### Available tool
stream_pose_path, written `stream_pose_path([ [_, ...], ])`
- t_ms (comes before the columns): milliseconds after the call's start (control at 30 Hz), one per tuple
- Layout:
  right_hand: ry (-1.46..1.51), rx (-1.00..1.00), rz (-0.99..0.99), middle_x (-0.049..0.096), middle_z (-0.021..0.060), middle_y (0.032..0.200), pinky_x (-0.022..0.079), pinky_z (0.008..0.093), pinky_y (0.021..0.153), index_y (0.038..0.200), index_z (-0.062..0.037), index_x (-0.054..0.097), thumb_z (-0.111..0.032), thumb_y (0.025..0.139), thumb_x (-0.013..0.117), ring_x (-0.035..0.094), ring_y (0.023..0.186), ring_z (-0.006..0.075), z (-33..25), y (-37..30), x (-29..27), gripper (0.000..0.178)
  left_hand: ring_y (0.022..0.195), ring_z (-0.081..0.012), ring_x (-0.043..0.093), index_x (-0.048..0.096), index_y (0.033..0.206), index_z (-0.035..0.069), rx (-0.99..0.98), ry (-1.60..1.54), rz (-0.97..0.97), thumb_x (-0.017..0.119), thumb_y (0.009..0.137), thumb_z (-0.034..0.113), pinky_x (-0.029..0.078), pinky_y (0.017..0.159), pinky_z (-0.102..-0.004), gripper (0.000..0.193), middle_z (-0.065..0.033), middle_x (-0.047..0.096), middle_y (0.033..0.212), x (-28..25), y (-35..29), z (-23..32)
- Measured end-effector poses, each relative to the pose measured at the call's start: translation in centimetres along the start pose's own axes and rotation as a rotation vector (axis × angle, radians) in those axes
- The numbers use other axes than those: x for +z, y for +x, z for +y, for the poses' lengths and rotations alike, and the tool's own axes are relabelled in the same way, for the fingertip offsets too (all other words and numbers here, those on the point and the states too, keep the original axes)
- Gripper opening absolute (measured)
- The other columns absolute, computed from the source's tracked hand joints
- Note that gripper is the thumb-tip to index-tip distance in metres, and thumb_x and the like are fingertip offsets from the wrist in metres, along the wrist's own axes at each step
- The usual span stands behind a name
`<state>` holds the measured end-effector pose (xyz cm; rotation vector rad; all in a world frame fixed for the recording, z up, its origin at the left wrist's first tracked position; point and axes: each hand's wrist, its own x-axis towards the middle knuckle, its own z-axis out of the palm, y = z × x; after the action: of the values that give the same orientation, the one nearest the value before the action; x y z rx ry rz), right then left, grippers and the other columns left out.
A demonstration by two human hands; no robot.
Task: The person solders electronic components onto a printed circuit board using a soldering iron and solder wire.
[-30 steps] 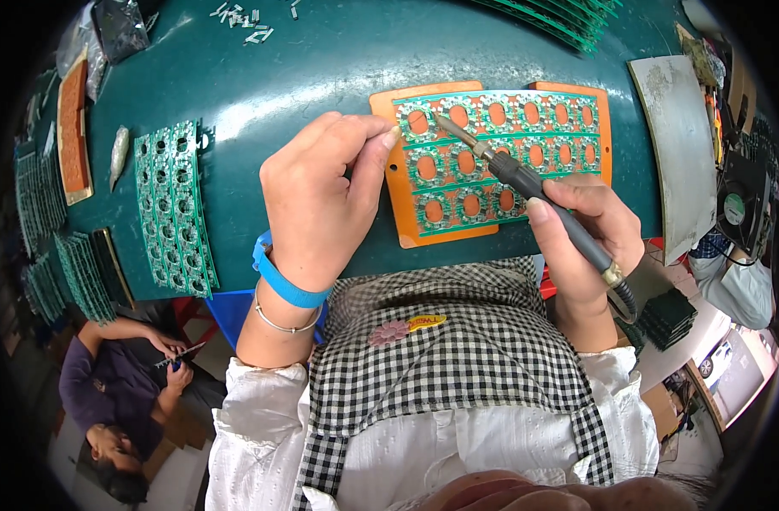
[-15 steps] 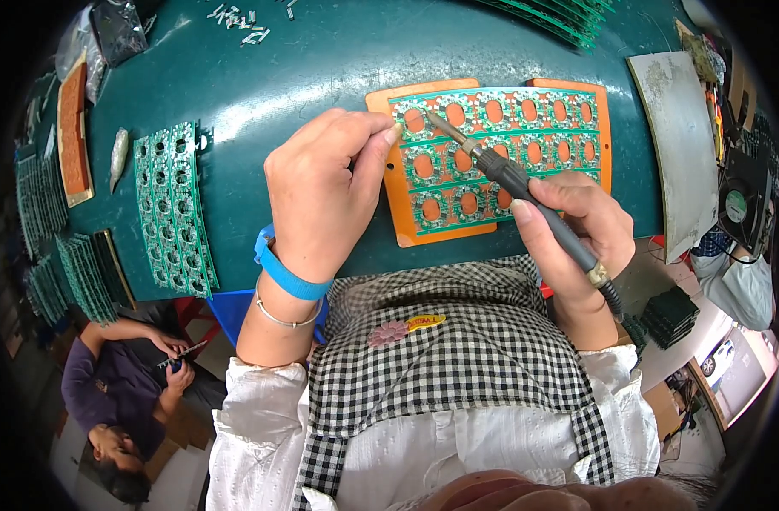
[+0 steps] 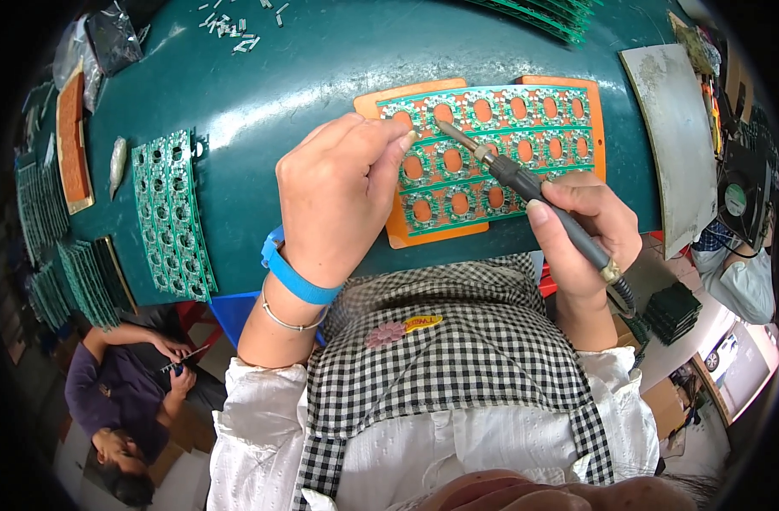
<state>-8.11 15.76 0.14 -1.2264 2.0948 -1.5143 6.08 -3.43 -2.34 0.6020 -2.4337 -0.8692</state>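
My right hand [image 3: 589, 230] grips a soldering iron [image 3: 526, 183] like a pen. Its metal tip points at the top row of a green circuit board panel [image 3: 458, 173], near the lower edge of the second round opening. The panel, with rows of round openings, rests on an orange holder plate [image 3: 398, 226]. My left hand [image 3: 338, 183] is closed in a pinch, thumb and forefinger over the panel's left end, below the first opening. Whatever the pinch holds, if anything, is hidden.
To the left lies another green board panel [image 3: 172, 213], with a white, pointed wrapped object [image 3: 117, 166] beyond it. Small metallic parts [image 3: 228, 27] are scattered at the far side. Stacked boards [image 3: 87, 281] stand at left. A grey sheet [image 3: 675, 145] sits right. A co-worker [image 3: 121, 392] sits lower left.
My left hand has moved right, its fingertips now further over the panel. The iron's tip has shifted right along the top row, to the second opening. The whole table appears slightly further left.
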Motion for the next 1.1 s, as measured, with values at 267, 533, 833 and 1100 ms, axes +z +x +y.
stream_pose_path([
  [267,-0.114,-0.077,-0.061,0.069,0.0160,0.073,0.054,0.0283,0.059,0.083,0.0040,0.065,-0.001,0.073,0.080,0.070,0.067,0.0223,-0.7,0.1,-0.2,0.019,0.060,-0.0242,0.060,0.069,0.083,0.006,0.004,-0.030,-0.033,0.076,0.077,0.004,0.048,0.053,-0.0340,0.009,-0.0082,0.061,0.067,0.1,-0.3,0.4],
  [533,0.112,0.021,0.169,0.067,0.0135,0.076,0.046,0.0232,0.057,0.087,0.0059,0.064,0.006,0.076,0.075,0.061,0.065,0.0138,0.5,-0.3,-1.3,0.015,0.056,-0.0045,0.043,0.067,0.085,-0.003,-0.083,-0.059,0.000,0.075,0.083,0.001,0.034,0.049,-0.0197,0.009,-0.0023,0.060,0.071,-1.1,0.2,1.5],
  [833,0.036,0.050,0.085,0.068,0.0134,0.075,0.047,0.0246,0.057,0.085,0.0051,0.066,0.004,0.074,0.077,0.063,0.064,0.0155,0.5,0.4,-1.2,0.016,0.063,-0.0239,0.067,0.069,0.086,0.002,-0.046,-0.093,0.006,0.074,0.079,0.001,0.052,0.055,-0.0311,0.008,-0.0112,0.069,0.078,0.6,1.0,1.1],
  [1100,0.016,0.041,0.071,0.069,0.0160,0.076,0.050,0.0265,0.057,0.085,0.0050,0.066,0.002,0.074,0.078,0.068,0.066,0.0194,0.7,0.4,-0.8,0.017,0.065,-0.0274,0.067,0.069,0.084,0.003,-0.020,-0.043,0.015,0.075,0.079,0.005,0.053,0.056,-0.0334,0.008,-0.0118,0.069,0.078,1.2,1.1,0.8],
])
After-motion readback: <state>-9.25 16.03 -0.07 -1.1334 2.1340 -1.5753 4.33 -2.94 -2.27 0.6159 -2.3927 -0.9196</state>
